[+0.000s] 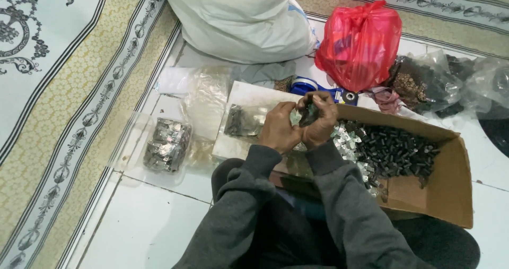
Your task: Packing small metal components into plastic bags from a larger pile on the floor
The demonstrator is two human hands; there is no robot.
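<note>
**Small dark part held between both hands above the cardboard box**

The small dark part [309, 113] sat pinched in the fingers of the right hand [319, 121], raised just above the near edge of the cardboard box [450, 194]. The right hand was closed around it, fingers curled over the top. The left hand [279, 128] pressed against the right one, thumb and fingers bent inward toward the same part; whether it actually gripped the piece or only steadied it could not be told, since the fingertips hid the contact. Both wrists came out of grey sleeves [339, 205].

Inside the box lay a heap of small black cylinders [395, 152], with a scatter of shiny silver pieces [347, 141] just beside it on the side nearer the hands. Behind the left hand rested a clear bag of dark parts [243, 121] on a white slab [249, 96]. Farther to the left, a second clear bag filled with silvery parts [167, 144] lay on the white tile floor [148, 226]. A knotted red plastic bag [360, 43] stood beyond the box, near a blue tape dispenser [313, 86] and a large white sack [238, 19].
</note>
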